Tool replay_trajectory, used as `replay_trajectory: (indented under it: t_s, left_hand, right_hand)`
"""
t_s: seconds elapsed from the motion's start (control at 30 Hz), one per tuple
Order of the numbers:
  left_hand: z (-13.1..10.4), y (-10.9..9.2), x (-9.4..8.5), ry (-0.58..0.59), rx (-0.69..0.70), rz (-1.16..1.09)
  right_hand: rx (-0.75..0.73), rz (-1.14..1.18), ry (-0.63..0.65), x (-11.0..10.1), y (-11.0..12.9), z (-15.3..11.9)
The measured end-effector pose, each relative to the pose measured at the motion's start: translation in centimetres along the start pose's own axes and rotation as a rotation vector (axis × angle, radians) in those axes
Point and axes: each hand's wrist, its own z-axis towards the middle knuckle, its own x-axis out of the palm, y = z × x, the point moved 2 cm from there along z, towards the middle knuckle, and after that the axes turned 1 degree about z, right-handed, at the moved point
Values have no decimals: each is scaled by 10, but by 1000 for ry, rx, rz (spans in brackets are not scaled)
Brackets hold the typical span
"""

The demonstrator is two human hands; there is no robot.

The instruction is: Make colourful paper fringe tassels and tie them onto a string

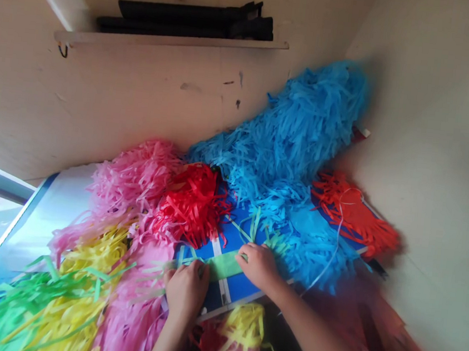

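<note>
A light green strip of fringed paper (224, 266) stretches across the blue tabletop (243, 288) between my hands. My left hand (187, 286) is closed on the strip's left end, its fingers curled down and the fingertips partly hidden. My right hand (259, 264) pinches the other end, with loose green fringe spreading beyond it. Close behind the strip lies a bunch of red fringe (193, 204). Pink fringed paper (137, 299) runs beside my left hand, and light blue fringe (318, 251) lies just right of my right hand.
A tall light blue fringed heap (307, 122) leans in the wall corner. Orange fringe (356, 216) with a white string lies at right. Yellow (73, 315) and green fringe (20, 298) cover the table's left front. A shelf (173, 40) with black objects hangs above.
</note>
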Motion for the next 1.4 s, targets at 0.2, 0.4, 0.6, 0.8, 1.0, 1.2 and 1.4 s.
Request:
replay_trajectory:
  t_s: [0.2,0.4,0.6,0.8,1.0,1.2,1.4]
  left_hand:
    - [-1,1,1,-16,7,22]
    - [3,-4,-4,-96,524,109]
    - [0,-6,-18,17,766,143]
    - [-14,-19,-22,-45,615,89]
    - [-11,-24,-14,-104,532,98]
    - [-9,-15,-9,-115,489,76]
    - [4,17,-10,-38,453,-5]
  right_hand:
    - [-1,-11,-27,-2,2,-1]
    - [16,-101,-198,-21,1,-2]
    - [-661,-159,-26,-32,12,-23]
    - [-660,-132,2,-24,1,-12]
    - [-537,-52,-42,-29,8,2]
    - [-599,-52,35,-22,10,-2]
    - [-381,33,50,-15,-18,6]
